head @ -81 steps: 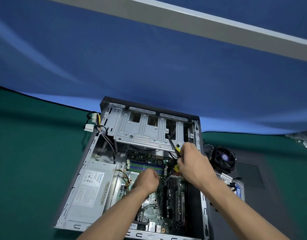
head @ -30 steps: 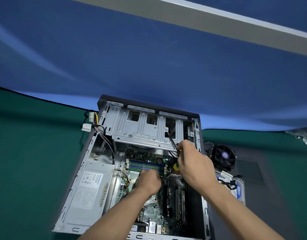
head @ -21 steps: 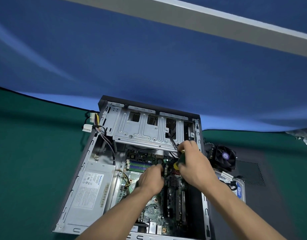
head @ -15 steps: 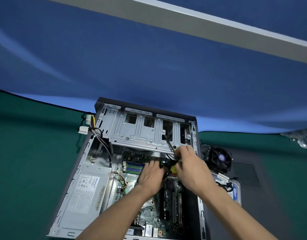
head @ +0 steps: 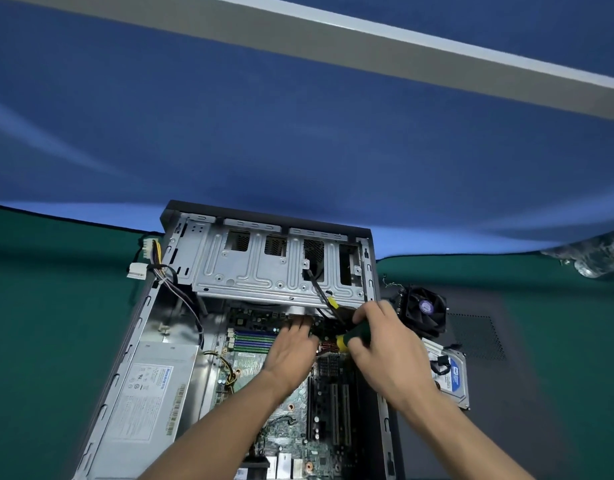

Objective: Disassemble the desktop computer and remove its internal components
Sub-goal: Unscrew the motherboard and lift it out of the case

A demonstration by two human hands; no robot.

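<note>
1. On the green table (head: 49, 306) lies the open computer case (head: 132, 344), side panel off, motherboard (head: 250, 367) exposed, power supply (head: 149, 396) filling its left side and the drive cage (head: 264, 268) roofing the far end.
2. Judging by the grip, this is a screw being worked under the cage lip. Do it well by keeping the driver square to the head, pressing down first, then turning slowly.
3. Room is tight here: the cage edge hangs just above the knuckles, the case's right wall sits just beside the wrist, and black cables (head: 319, 289) drop right into the work zone. Lift straight back toward the body, not upward.
4. Outside the right wall, the fan cooler (head: 425, 308) and hard drive (head: 449, 375) already rest on the dark mat (head: 506, 393); open space for parts remains further right and on the green to the left.
5. The right hand (head: 385, 344) is wrapped around the green-and-yellow screwdriver (head: 348, 339), tip hidden.
6. The left hand (head: 291, 348) lies flat, fingers extended on the board near the RAM sticks (head: 255, 341), grasping nothing that I can see.
</note>
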